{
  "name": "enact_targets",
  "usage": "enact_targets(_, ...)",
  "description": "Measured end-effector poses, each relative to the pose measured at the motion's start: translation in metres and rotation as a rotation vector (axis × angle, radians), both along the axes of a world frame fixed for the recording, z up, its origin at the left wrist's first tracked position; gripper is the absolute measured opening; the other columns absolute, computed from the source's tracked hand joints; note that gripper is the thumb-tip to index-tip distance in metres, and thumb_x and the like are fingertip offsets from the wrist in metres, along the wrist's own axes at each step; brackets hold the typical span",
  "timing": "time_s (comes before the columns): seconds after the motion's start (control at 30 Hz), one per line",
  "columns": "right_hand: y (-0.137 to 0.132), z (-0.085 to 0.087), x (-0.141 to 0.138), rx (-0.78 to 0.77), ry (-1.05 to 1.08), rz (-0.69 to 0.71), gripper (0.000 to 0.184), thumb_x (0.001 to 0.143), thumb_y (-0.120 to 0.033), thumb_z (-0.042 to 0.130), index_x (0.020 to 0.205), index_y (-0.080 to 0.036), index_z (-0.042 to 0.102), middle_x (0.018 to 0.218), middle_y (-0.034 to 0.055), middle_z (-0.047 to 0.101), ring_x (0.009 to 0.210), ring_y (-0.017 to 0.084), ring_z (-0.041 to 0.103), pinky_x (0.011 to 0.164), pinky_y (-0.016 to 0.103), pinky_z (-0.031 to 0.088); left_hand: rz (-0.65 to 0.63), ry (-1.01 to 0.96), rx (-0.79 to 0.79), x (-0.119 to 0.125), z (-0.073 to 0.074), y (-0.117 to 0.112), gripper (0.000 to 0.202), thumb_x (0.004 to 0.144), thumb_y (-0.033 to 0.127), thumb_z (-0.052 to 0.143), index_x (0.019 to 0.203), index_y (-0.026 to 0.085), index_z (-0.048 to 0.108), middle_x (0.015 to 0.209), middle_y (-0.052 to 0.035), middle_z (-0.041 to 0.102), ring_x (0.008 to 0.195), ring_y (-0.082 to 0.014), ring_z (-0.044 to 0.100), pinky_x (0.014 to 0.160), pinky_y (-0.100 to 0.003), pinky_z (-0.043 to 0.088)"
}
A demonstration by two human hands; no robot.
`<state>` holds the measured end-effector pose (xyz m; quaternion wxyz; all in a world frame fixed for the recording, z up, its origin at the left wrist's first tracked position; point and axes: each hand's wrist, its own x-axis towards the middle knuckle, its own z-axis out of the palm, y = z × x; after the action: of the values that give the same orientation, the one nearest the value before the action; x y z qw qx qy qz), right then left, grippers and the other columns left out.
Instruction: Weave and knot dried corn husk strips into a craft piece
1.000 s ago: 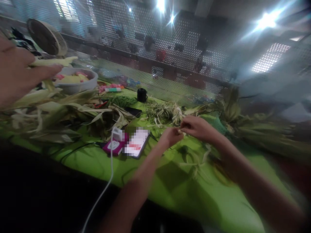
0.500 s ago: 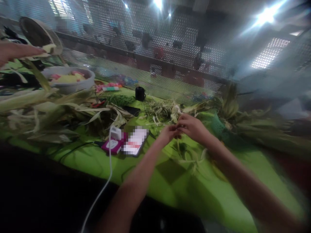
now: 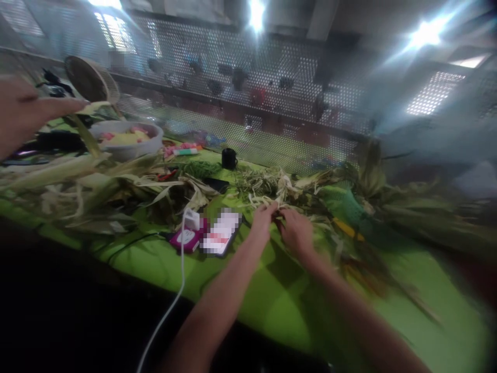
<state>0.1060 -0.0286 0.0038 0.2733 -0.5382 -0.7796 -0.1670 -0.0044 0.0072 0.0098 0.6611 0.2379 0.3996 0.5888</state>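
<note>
My left hand (image 3: 264, 220) and my right hand (image 3: 297, 232) are close together over the green tabletop (image 3: 267, 295), with their fingertips nearly meeting. Both are closed, the fingers pinched at pale corn husk strips (image 3: 267, 201); the exact hold is blurred and partly hidden by the fingers. Just beyond the fingertips lies a pale, crumpled bunch of dried corn husk (image 3: 286, 187). A tangle of thin husk shreds (image 3: 258, 178) spreads behind my left hand. To the left of my left forearm lies a phone (image 3: 222, 233) with a lit screen.
A magenta box (image 3: 188, 239) with a white charger (image 3: 191, 219) and cable sits beside the phone. Husks (image 3: 93, 178) heap at left, before a bowl (image 3: 130, 150). Another person's hand (image 3: 23, 114) reaches in there. A black cup (image 3: 229, 158) and green basket (image 3: 349, 204) stand farther back.
My hands have lowered toward the table and turned more palm-down. Husk strips that hung below them no longer show there. The view has tilted up slightly, and the other person's hand reaches farther in.
</note>
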Motion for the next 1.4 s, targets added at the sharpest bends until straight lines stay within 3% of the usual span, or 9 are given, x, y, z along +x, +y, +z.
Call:
enact_targets(0.27, 0.002, 0.008, -0.007, 0.142, -0.235, -0.01, 0.021, 0.096, -0.021, 0.043, 0.091, -0.016, 0.063, 0.079, 0.0072, 0.064, 0.071, 0.02, 0.052, 0.069, 0.034, 0.028, 0.01, 0.006, 0.026, 0.004, -0.007, 0.001, 0.029, 0.062, 0.035, 0.077, 0.067, 0.015, 0.057, 0.06, 0.002, 0.056, 0.058, -0.0108, 0.051, 0.061, -0.026, 0.039)
enact_targets(0.47, -0.008, 0.003, -0.002, 0.033, -0.219, -0.042, 0.014, 0.088, -0.019, 0.051, 0.079, -0.017, 0.061, 0.073, 0.0056, 0.062, 0.062, 0.018, 0.048, 0.062, 0.033, 0.023, 0.074, 0.319, 0.186, -0.005, -0.012, 0.009, 0.028, 0.075, 0.041, 0.064, 0.065, 0.015, 0.064, 0.065, -0.0033, 0.064, 0.061, -0.0139, 0.054, 0.062, -0.027, 0.039)
enact_targets(0.7, -0.04, 0.015, 0.005, -0.148, -0.112, 0.001, 0.009, 0.078, -0.016, 0.054, 0.072, -0.018, 0.06, 0.068, 0.0033, 0.06, 0.059, 0.015, 0.046, 0.058, 0.03, 0.022, 0.052, 0.331, 0.216, -0.011, -0.007, 0.014, 0.031, 0.079, 0.044, 0.061, 0.073, 0.014, 0.068, 0.065, -0.0061, 0.067, 0.058, -0.0152, 0.055, 0.06, -0.027, 0.039)
enact_targets(0.87, -0.031, 0.03, 0.02, -0.341, 0.201, 0.129, 0.008, 0.08, -0.022, 0.057, 0.074, -0.02, 0.061, 0.074, 0.0024, 0.063, 0.066, 0.016, 0.054, 0.06, 0.027, 0.034, -0.056, 0.489, 0.393, -0.014, -0.007, 0.012, 0.036, 0.082, 0.048, 0.058, 0.067, 0.016, 0.066, 0.061, -0.0037, 0.062, 0.06, -0.0146, 0.051, 0.061, -0.027, 0.036)
enact_targets(1.0, -0.005, 0.035, 0.029, -0.332, 0.691, 0.115, 0.021, 0.082, -0.034, 0.059, 0.098, -0.02, 0.062, 0.096, 0.0073, 0.067, 0.068, 0.017, 0.06, 0.06, 0.029, 0.046, -0.151, 0.522, 0.46, -0.012, -0.004, 0.008, 0.037, 0.081, 0.051, 0.059, 0.068, 0.017, 0.065, 0.058, -0.0018, 0.059, 0.059, -0.0144, 0.049, 0.06, -0.027, 0.034)
enact_targets(1.1, 0.01, 0.03, 0.027, -0.453, 0.947, 0.146, 0.022, 0.077, -0.035, 0.062, 0.092, -0.02, 0.06, 0.086, 0.0044, 0.067, 0.064, 0.016, 0.062, 0.059, 0.03, 0.05, -0.22, 0.478, 0.466, -0.01, 0.002, 0.003, 0.036, 0.08, 0.05, 0.062, 0.066, 0.017, 0.063, 0.057, -0.0014, 0.057, 0.059, -0.0146, 0.048, 0.06, -0.027, 0.033)
enact_targets(1.23, 0.015, 0.025, 0.028, -0.415, 0.977, 0.177, 0.021, 0.07, -0.035, 0.068, 0.083, -0.019, 0.063, 0.075, 0.0021, 0.067, 0.066, 0.016, 0.061, 0.063, 0.03, 0.051, -0.214, 0.391, 0.396, -0.006, 0.004, 0.0, 0.04, 0.078, 0.05, 0.064, 0.057, 0.018, 0.054, 0.052, -0.0003, 0.049, 0.054, -0.0134, 0.043, 0.059, -0.028, 0.032)
enact_targets(1.4, 0.016, 0.028, 0.043, -0.499, 1.016, 0.155, 0.022, 0.066, -0.036, 0.072, 0.079, -0.018, 0.068, 0.069, 0.0002, 0.065, 0.059, 0.014, 0.056, 0.058, 0.028, 0.046, -0.196, 0.282, 0.342, -0.004, -0.001, 0.002, 0.04, 0.078, 0.054, 0.064, 0.063, 0.02, 0.051, 0.051, 0.0042, 0.037, 0.05, -0.0107, 0.033, 0.054, -0.027, 0.026)
